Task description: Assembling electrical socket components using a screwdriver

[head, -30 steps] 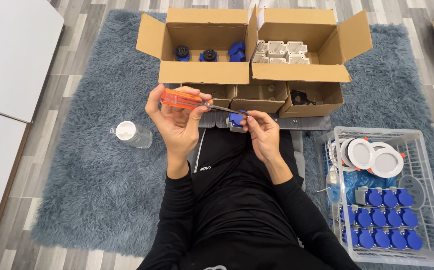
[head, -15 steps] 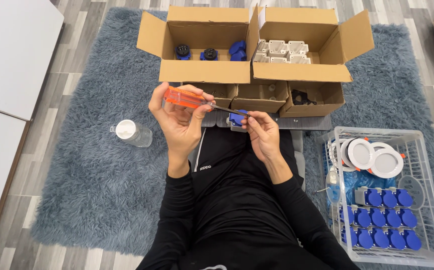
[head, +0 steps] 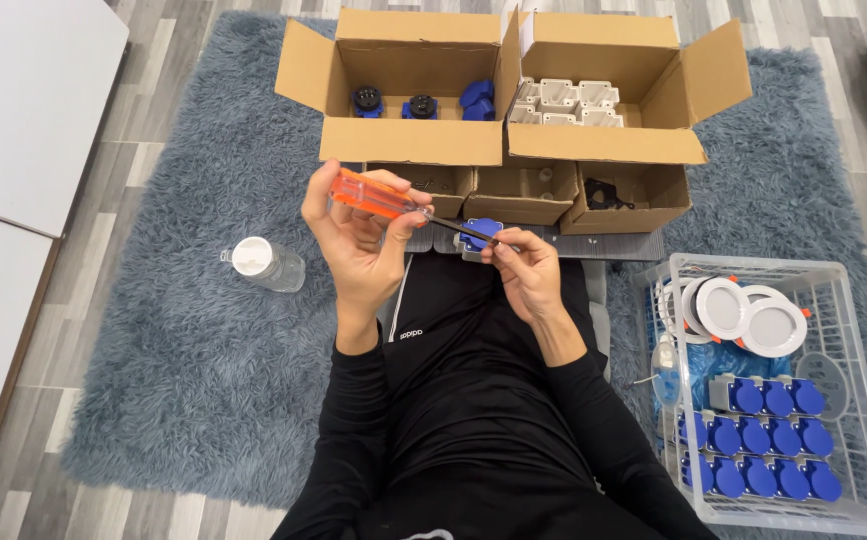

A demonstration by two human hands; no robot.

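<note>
Driving orange screwdriver (head: 379, 197) into blue part (head: 482, 234) (boxes (head: 514, 155) near).

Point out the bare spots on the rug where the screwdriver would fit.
Free: the rug left of the left hand, around the lying bottle, and the strip right of the open cardboard boxes above the wire basket. Crowded: between the boxes and the right hand, and inside the basket.

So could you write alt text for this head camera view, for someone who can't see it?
Seen from above, a seated person's left hand holds an orange-handled screwdriver with its tip at a small blue part pinched in the right hand. Open cardboard boxes sit ahead on a grey-blue rug, and a white wire basket of blue parts sits on the person's right.
</note>
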